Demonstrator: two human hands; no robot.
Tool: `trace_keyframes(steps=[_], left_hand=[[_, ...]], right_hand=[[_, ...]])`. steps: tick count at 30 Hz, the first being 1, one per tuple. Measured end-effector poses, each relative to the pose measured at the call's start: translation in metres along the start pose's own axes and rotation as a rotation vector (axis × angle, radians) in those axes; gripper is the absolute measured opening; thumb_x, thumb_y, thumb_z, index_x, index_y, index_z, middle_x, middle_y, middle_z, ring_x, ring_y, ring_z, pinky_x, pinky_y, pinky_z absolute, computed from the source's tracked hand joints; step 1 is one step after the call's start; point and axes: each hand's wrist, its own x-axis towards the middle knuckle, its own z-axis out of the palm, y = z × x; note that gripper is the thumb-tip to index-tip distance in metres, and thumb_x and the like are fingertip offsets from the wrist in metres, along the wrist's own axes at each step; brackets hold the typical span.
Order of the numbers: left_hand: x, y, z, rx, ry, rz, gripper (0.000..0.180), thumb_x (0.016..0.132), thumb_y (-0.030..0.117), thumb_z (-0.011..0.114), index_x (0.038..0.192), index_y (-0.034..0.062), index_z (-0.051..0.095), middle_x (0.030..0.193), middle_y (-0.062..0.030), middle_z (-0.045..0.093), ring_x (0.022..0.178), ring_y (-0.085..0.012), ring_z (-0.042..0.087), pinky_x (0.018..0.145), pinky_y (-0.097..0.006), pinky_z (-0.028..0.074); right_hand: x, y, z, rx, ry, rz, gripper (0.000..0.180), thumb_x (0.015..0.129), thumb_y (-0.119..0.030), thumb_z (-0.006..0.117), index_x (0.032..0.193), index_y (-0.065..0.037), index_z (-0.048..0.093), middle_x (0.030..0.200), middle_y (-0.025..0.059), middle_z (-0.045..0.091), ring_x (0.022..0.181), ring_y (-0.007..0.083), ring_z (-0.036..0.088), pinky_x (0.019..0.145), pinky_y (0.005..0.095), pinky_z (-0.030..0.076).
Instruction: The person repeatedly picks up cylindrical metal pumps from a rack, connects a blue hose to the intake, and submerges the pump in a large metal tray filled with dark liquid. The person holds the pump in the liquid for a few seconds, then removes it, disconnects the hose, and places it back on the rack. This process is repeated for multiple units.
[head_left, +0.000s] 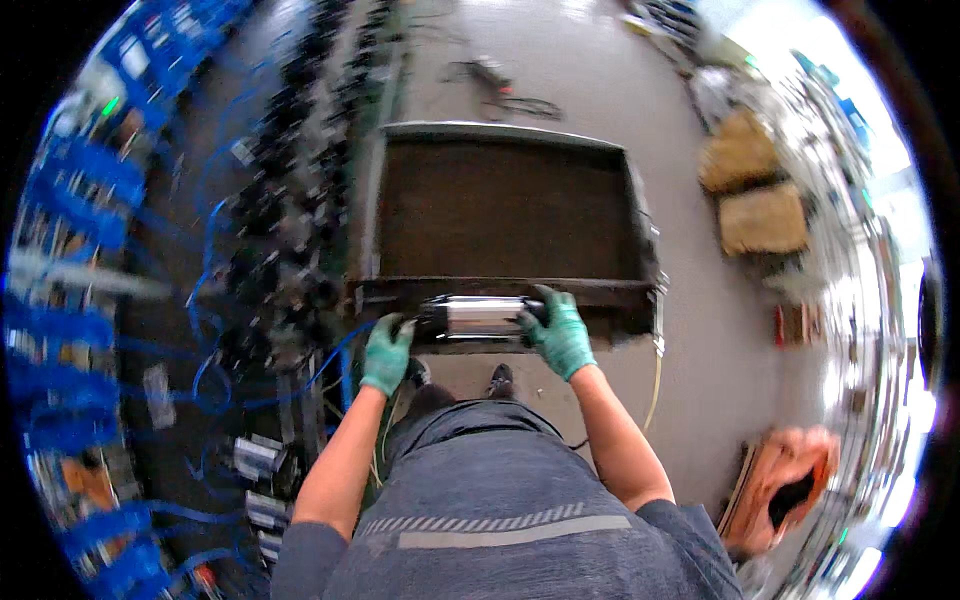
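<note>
A shiny metal cylinder with black ends (484,317) lies sideways in front of me, at the near edge of a large rectangular metal tank (500,128). My left hand (386,356), in a green glove, is closed at its left black end. On the right black end, my right hand (564,338), gloved in the same green, is closed with the fingers wrapped over it. The exact kind of the cylinder is not clear. Dark brown fills the inside of the tank; whether it is liquid or a bare bottom I cannot tell.
Rows of dark parts (270,210) stand to the left, with blue hoses (207,250) and blue racks (75,340) beyond. More silver cylinders (258,457) lie at lower left. A cabled tool (492,75) rests on the floor past the tank. Tan sacks (762,218) and an orange bag (785,480) are at right.
</note>
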Motion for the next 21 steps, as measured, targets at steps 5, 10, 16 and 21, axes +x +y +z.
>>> trace_keyframes(steps=[5, 10, 16, 21], left_hand=[[-0.006, 0.004, 0.031, -0.111, -0.091, -0.043, 0.065, 0.092, 0.034, 0.081, 0.137, -0.0023, 0.051, 0.124, -0.0165, 0.064, 0.114, -0.0262, 0.062, 0.103, -0.038, 0.049], [-0.001, -0.007, 0.049, -0.090, -0.074, -0.032, 0.076, 0.081, 0.029, 0.091, 0.133, -0.0019, 0.046, 0.120, -0.0168, 0.062, 0.108, -0.0259, 0.061, 0.100, -0.038, 0.049], [0.002, 0.005, 0.047, -0.019, -0.112, -0.105, 0.075, 0.077, 0.024, 0.093, 0.129, -0.0015, 0.046, 0.119, -0.0168, 0.063, 0.107, -0.0268, 0.061, 0.099, -0.038, 0.049], [0.006, -0.006, 0.046, 0.054, -0.099, -0.063, 0.070, 0.078, 0.023, 0.092, 0.126, -0.0015, 0.047, 0.115, -0.0150, 0.065, 0.103, -0.0248, 0.063, 0.095, -0.037, 0.051]], right_hand=[[-0.022, 0.095, -0.025, 0.291, 0.251, 0.221, 0.045, 0.095, -0.020, 0.075, 0.133, -0.002, 0.060, 0.107, 0.0140, 0.070, 0.093, 0.0237, 0.067, 0.087, 0.0370, 0.055], [-0.049, 0.193, -0.094, -0.186, 0.591, 0.501, 0.039, 0.091, -0.028, 0.077, 0.120, -0.007, 0.062, 0.087, 0.0148, 0.071, 0.079, 0.0323, 0.069, 0.075, 0.0426, 0.056], [-0.043, 0.283, -0.087, 0.146, 0.596, 0.742, 0.036, 0.095, -0.018, 0.069, 0.125, -0.006, 0.051, 0.082, 0.0137, 0.067, 0.059, 0.0224, 0.067, 0.051, 0.0384, 0.056], [-0.023, 0.293, -0.059, 0.226, 0.694, 0.708, 0.022, 0.095, -0.023, 0.071, 0.110, -0.009, 0.062, 0.079, 0.0135, 0.069, 0.070, 0.0222, 0.070, 0.064, 0.0400, 0.055]])
